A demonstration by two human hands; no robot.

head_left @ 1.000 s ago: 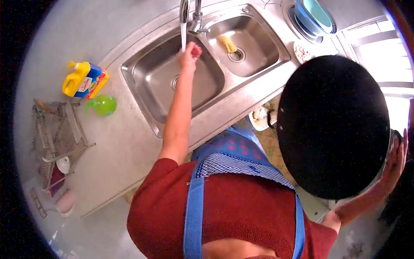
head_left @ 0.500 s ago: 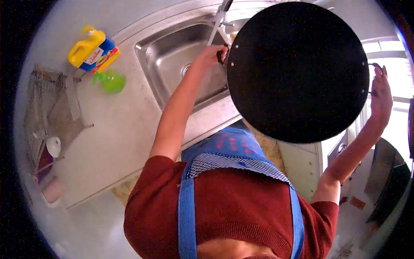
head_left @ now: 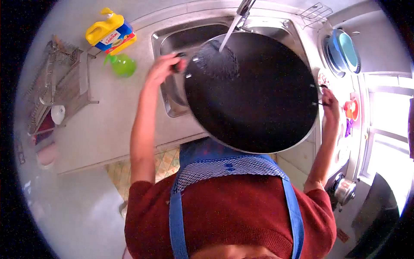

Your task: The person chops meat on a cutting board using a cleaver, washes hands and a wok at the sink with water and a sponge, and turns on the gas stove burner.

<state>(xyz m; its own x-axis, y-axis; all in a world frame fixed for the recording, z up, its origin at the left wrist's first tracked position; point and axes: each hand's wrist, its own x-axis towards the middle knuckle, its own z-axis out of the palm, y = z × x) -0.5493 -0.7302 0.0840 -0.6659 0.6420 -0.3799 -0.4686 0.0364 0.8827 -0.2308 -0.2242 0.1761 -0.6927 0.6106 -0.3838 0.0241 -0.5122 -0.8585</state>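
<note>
A large black pan (head_left: 254,99) is held level over the double sink (head_left: 174,101), covering most of it. My left hand (head_left: 166,68) is closed round the handle on the pan's left side. On the right side, my right hand (head_left: 330,101) grips the opposite handle. Water runs from the faucet (head_left: 245,7) onto the pan's upper left part and spreads over its black surface. The pan's near edge reaches past the counter front, close to the blue apron (head_left: 228,168).
Left on the counter (head_left: 116,112) stand a yellow detergent jug (head_left: 113,34), a green bottle (head_left: 123,65) and a wire dish rack (head_left: 60,82). Blue basins (head_left: 343,52) and a red bowl (head_left: 351,109) lie at the right, near a window. A metal pot (head_left: 345,190) is lower right.
The pan has moved left from the right side, over the sink and under the running water. My left hand left the faucet's stream and took hold of the left handle.
</note>
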